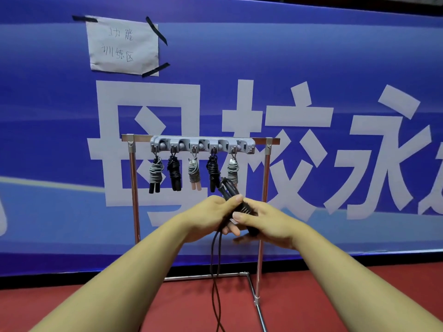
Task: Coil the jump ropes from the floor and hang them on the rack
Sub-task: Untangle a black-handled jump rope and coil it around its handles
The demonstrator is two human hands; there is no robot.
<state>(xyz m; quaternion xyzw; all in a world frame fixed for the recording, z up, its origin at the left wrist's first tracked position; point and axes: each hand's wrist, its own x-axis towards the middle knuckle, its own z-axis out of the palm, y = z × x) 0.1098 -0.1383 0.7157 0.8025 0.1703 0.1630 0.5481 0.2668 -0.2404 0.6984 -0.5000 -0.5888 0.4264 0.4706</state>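
Both our hands, left hand (211, 218) and right hand (261, 220), grip the black jump rope (233, 200) by its handles before the rack (201, 142). We judge its cord light and floppy, trailing to the floor (311, 303). Five coiled ropes (193, 172) occupy the hooks, so space is tight.

A grey paper sheet (122, 45), taped with black strips to the blue banner (311, 49), carries handwritten characters in two lines: "功能" above "训练区". The banner itself bears large pale printed characters: "母" (143, 149), "校" (275, 149) and "永" (388, 149); a further character at the right edge is cut off.
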